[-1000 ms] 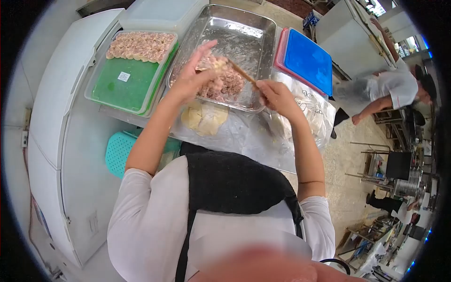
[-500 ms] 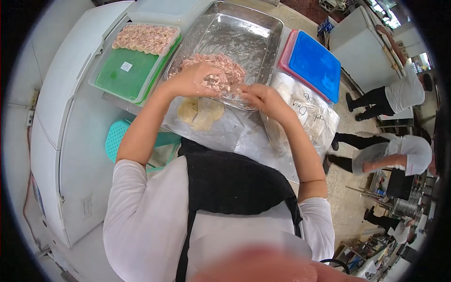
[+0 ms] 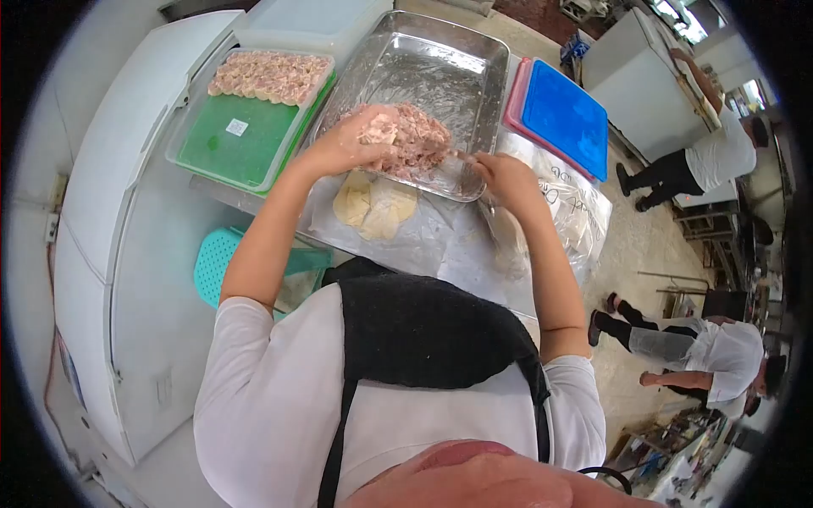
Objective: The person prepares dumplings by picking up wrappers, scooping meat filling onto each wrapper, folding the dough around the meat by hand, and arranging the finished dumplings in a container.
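At the near left of a metal tray [image 3: 500,80], my left hand [image 3: 345,146] is curled around a filled wrapper [image 3: 381,131] with pale meat showing on top. Beside it in the tray lies a heap of ground meat [image 3: 423,140]. My right hand [image 3: 511,179] is closed on the handle of a small metal utensil [image 3: 462,157]. That tool's far end is at the meat, so its exact kind is hidden. Just below the tray, round yellowish wrappers [image 3: 377,206] lie on a plastic sheet [image 3: 423,237].
To the left, a green-bottomed container [image 3: 220,135] holds rows of filled dumplings [image 3: 269,74]. Blue-lidded box [image 3: 566,118] and a marked plastic bag [image 3: 576,216] are on the right. A turquoise stool [image 3: 222,267] stands below. Co-workers [image 3: 720,157] are farther right.
My right hand has drawn slightly right and away from my left hand, with the utensil. My left hand has turned upright around the wrapper. A co-worker at the right has changed position.
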Demonstrator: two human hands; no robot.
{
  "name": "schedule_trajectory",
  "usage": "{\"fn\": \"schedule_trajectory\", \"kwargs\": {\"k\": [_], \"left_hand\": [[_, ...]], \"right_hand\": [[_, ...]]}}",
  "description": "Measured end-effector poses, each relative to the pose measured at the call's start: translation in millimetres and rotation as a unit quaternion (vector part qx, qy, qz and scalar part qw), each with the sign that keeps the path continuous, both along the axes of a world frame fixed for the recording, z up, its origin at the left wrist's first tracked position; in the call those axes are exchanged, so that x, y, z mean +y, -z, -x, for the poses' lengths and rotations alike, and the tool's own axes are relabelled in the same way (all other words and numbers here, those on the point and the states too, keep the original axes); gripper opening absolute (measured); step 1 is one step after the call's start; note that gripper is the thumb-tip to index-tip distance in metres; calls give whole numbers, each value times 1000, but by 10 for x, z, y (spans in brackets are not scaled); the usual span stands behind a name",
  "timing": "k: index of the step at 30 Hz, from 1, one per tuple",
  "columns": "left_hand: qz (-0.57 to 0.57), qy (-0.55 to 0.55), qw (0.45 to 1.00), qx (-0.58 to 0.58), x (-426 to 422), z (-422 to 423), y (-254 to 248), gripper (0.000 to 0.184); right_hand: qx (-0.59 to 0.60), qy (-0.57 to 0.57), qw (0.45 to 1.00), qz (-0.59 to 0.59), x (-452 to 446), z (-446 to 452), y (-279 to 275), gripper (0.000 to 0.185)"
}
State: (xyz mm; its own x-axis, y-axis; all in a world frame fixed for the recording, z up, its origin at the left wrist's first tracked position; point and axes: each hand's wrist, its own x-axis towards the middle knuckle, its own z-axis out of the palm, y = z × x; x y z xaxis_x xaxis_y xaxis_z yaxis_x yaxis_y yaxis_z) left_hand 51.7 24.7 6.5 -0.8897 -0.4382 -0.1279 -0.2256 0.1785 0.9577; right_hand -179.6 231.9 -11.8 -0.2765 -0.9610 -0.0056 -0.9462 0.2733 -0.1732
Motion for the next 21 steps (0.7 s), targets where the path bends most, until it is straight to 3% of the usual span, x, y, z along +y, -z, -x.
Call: {"fn": "schedule_trajectory", "kwargs": {"k": [1,2,3,5,7,9,10,11,13,14,17,21], "left_hand": [[1,8,1000,3,29,-43,-138,48],[118,19,989,87,54,-85,-270,49],[233,27,957,171,44,-131,-332,49],[246,64,959,126,-85,-203,-329,47],[259,102,957,82,-198,-306,-352,44],[324,158,925,119,-297,-420,-402,48],[347,133,921,118,-389,-471,-271,49],[347,133,921,120,-425,-554,-210,49],[295,28,947,126,-466,-765,-177,46],[294,28,947,127,-550,-826,-180,46],[252,124,959,29,-754,-976,-193,47],[271,90,947,147,-764,-1370,-360,45]], "right_hand": [[-70,33,996,42,65,-112,-260,27],[-139,63,985,83,107,-208,-448,28],[-135,66,985,84,120,-303,-524,28],[-351,-24,917,188,92,-569,-602,32],[-352,-33,918,178,-68,-905,-624,32],[-282,-79,954,67,-244,-1084,-598,28],[-232,-114,955,142,-321,-1094,-618,25],[-230,-113,956,142,-326,-1159,-672,25],[-26,-23,989,145,-345,-1455,-945,24],[-39,-49,975,213,-390,-1631,-909,25],[9,-47,985,167,-559,-1863,-716,24],[-76,-22,984,161,-540,-2063,-1090,28]]}}
